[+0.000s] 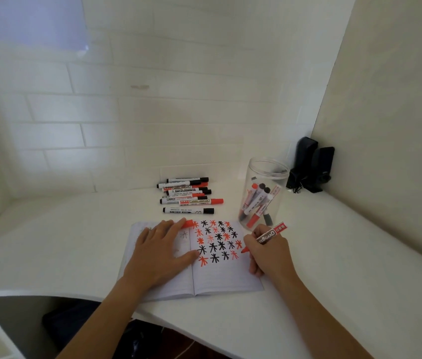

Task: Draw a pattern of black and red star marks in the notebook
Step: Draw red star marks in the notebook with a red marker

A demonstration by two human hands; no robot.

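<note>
Head view shows our left hand (159,251) spread flat on the notebook (220,275) while our right hand (269,251) pinches a red marker (272,235) beside the stars (217,240).

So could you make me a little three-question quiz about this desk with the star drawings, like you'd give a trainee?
1. True or false: the right hand grips a red whiteboard marker with its tip at the right-hand page of the open lined notebook.
2. Where does the left hand lie? A) flat on the notebook's left page B) inside the clear plastic jar C) on the pile of capped markers
3. Fill in: the star marks are drawn in black and ____.

Key: 1 true; 2 A; 3 red.
</note>
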